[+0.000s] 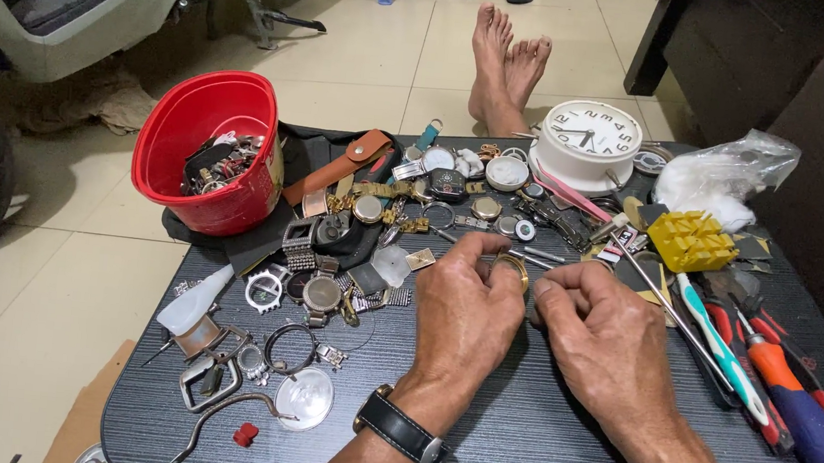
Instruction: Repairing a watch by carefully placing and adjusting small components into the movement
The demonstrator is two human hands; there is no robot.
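Observation:
My left hand (465, 311) rests on the dark table (534, 421) and pinches a small round gold watch case (512, 263) between its fingertips. A black-strapped wristwatch (402, 429) is on that wrist. My right hand (606, 338) lies just right of it, fingers curled, fingertips near the case; what it holds, if anything, is hidden. Loose watch parts, cases and straps (363, 227) lie spread just beyond both hands.
A red bucket (209, 149) of watch parts stands at the back left. A white alarm clock (589, 143) and plastic bag (725, 174) sit at the back right. A yellow holder (691, 241), screwdrivers and pliers (785, 393) lie at the right. Bare feet (506, 61) rest beyond the table.

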